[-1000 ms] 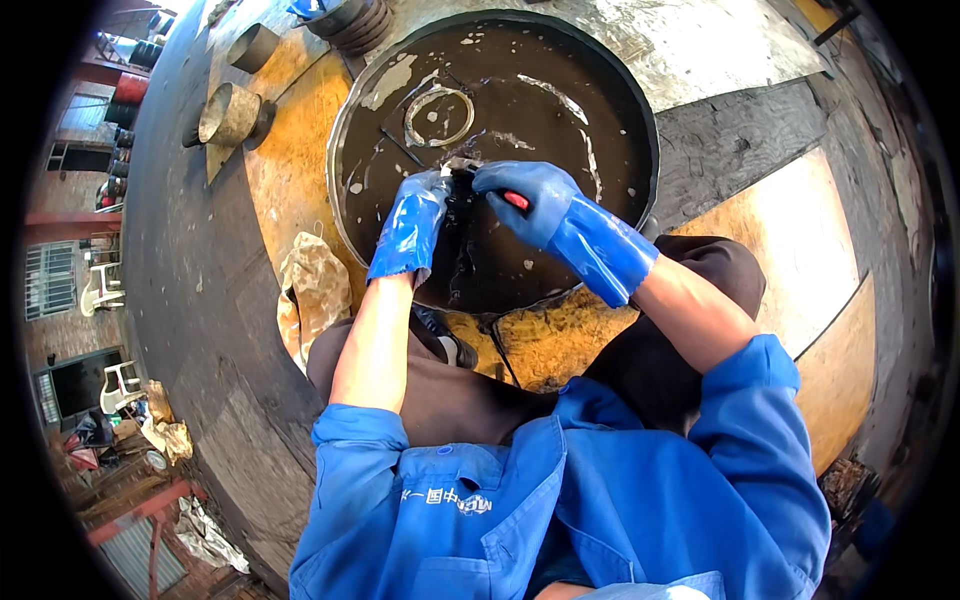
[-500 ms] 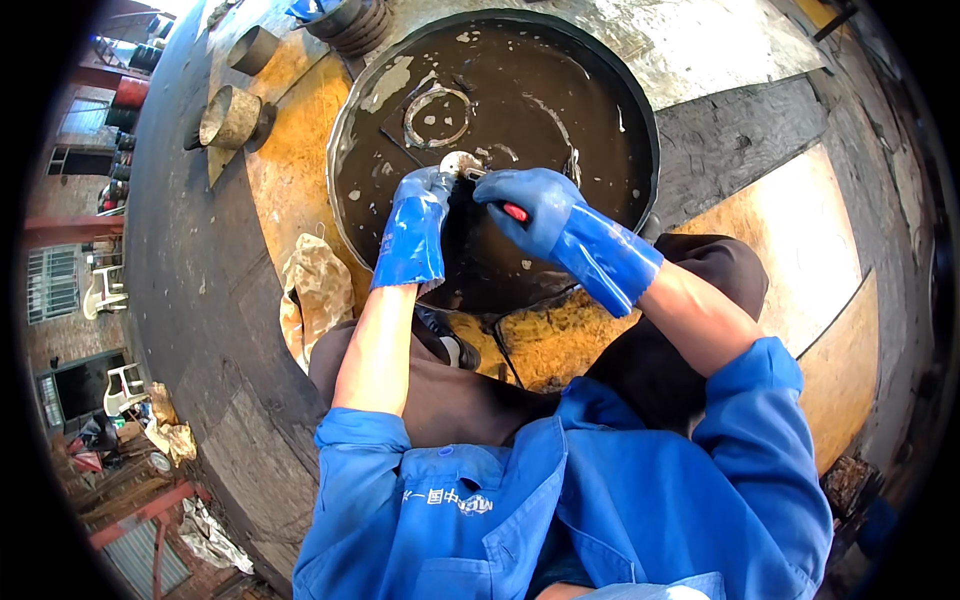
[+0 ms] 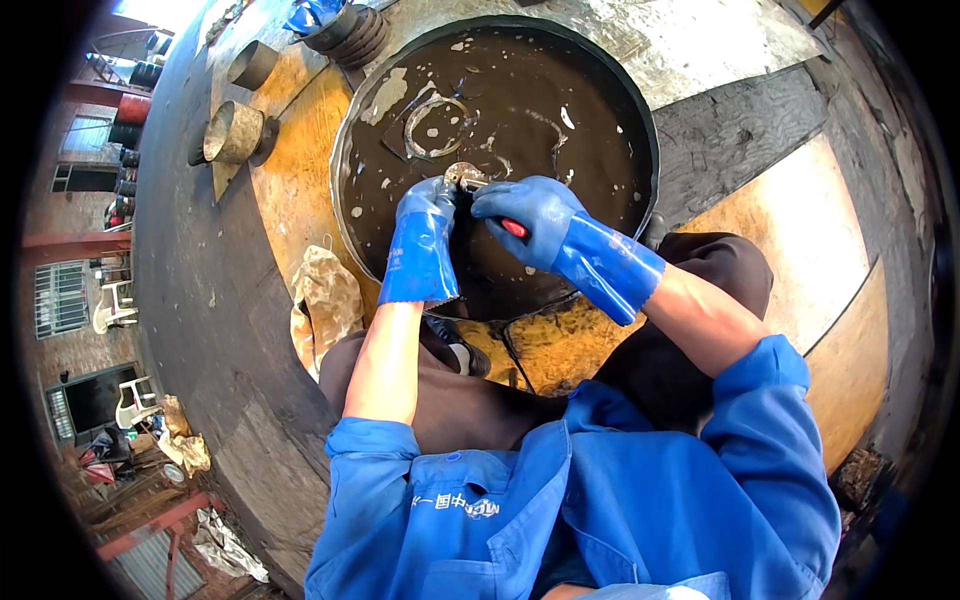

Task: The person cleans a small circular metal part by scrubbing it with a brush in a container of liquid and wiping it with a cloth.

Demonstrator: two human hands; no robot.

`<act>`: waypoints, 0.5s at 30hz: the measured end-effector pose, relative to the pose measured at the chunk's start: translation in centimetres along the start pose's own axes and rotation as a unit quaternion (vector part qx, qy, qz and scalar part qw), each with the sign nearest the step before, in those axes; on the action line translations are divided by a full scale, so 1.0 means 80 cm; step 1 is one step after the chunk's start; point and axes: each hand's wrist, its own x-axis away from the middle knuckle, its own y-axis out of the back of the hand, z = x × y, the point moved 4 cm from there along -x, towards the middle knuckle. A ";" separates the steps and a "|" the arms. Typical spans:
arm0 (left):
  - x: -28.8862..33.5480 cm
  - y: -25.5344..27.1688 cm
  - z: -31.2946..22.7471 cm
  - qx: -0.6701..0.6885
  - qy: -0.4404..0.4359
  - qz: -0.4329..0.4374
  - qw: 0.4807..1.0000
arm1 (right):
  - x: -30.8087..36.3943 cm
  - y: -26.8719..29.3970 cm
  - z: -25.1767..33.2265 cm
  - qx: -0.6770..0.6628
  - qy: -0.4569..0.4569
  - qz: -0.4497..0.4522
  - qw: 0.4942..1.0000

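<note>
Both hands wear blue rubber gloves above a wide round tub (image 3: 338,190) of dark, murky liquid. My left hand (image 3: 427,198) is closed on a small, roundish, dirty metal part (image 3: 463,176); its exact kind is unclear. In my right hand (image 3: 538,215) is a tool with a red handle (image 3: 514,228), its other end against or very near the metal part; the glove hides most of it. A pale ring (image 3: 410,128) shows at the liquid's surface beyond my hands.
Left of the tub stand an open metal cylinder (image 3: 234,132) and a smaller one (image 3: 253,66). Stacked dark round containers (image 3: 350,38) stand behind. A stained cloth (image 3: 326,296) lies beside the tub, near my left forearm. Boards and sheets (image 3: 770,250) cover the ground to the right.
My view has shifted slightly. Both hands stay together over the tub, holding the same part and tool, and the part looks slightly turned. Ripples and floating patches in the liquid have changed shape.
</note>
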 end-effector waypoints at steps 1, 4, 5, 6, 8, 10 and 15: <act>0.003 -0.003 -0.007 0.019 -0.009 -0.001 1.000 | -0.001 0.002 -0.002 0.009 -0.001 -0.009 1.000; 0.016 -0.004 -0.035 0.004 0.000 0.016 1.000 | 0.001 0.009 -0.009 0.038 -0.024 0.002 0.999; 0.019 0.000 -0.044 -0.015 0.009 0.023 1.000 | 0.001 0.010 -0.008 0.035 -0.022 0.003 0.999; 0.019 -0.001 -0.044 0.040 0.013 0.030 0.999 | 0.001 0.010 -0.006 0.033 -0.020 0.005 0.999; 0.022 0.000 -0.038 0.150 0.022 0.040 0.988 | 0.001 0.005 0.006 -0.016 0.007 0.012 1.000; 0.015 -0.001 -0.024 0.155 0.031 0.042 0.987 | -0.001 0.006 0.003 0.018 -0.019 0.019 0.999; 0.009 0.001 -0.008 0.144 0.005 0.016 0.989 | -0.002 0.006 0.005 0.014 0.002 0.010 1.000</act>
